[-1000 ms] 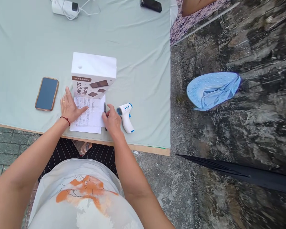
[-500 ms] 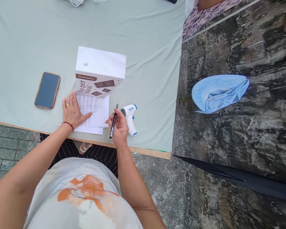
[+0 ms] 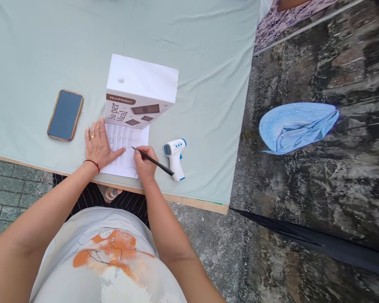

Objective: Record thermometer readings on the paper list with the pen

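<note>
Pen [image 3: 156, 163] swung round since prev. frame: tip off page then, now over printed sheets [image 3: 129, 164], contact unclear; so pen's in writing pos. R hand [image 3: 147, 164] gripping pen. L hand [image 3: 98, 145] open, flat on sheets' L side. Sheets on bench [image 3: 208, 105], near side of upright box [image 3: 142, 78]. Box reads "NutriMotion", "Su-per Meal"; sheet print too small. Blue/wht thermometer [image 3: 176, 158] to R, no legible brand; phone [image 3: 65, 115] to L, screen dark.

Soft, even daylight brightens the tablecloth [image 3: 208, 105], while dark stonework [image 3: 350, 189] smears toward the right edge.
</note>
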`<state>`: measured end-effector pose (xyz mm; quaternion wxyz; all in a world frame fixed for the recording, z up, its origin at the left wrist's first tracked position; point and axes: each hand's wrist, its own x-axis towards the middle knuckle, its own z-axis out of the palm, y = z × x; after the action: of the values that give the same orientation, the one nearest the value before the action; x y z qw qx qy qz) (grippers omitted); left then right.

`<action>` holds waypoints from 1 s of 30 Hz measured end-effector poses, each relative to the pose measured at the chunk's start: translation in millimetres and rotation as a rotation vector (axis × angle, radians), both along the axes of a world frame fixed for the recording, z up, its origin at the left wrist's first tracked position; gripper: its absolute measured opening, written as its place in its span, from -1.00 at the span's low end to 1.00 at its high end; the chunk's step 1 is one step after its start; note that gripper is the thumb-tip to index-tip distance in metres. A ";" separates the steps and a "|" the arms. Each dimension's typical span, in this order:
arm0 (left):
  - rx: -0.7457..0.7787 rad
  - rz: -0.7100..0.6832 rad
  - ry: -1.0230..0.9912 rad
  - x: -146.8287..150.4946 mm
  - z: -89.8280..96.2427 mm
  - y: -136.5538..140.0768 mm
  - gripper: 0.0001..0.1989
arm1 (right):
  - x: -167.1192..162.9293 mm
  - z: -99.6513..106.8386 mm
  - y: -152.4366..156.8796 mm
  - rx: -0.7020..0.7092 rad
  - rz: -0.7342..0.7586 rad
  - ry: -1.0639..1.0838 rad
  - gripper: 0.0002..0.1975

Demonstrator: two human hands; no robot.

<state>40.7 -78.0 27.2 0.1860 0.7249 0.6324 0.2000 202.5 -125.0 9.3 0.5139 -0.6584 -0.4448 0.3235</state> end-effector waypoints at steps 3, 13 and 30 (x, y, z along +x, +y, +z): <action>-0.007 0.000 -0.016 0.6 0.5 -0.1 0.23 | -1.9 -4.1 0.6 0.006 0.034 -0.030 -0.90; -0.005 0.002 -0.013 1.2 0.8 -1.0 0.22 | -2.0 -6.2 0.7 -0.049 0.077 -0.051 -0.90; -0.017 -0.017 0.033 1.5 2.6 -0.3 0.19 | -2.1 -7.9 1.9 -0.018 0.077 -0.137 -0.86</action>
<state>42.2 -78.3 29.7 0.1835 0.7317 0.6311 0.1810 200.3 -123.2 1.3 0.4635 -0.6661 -0.5007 0.3012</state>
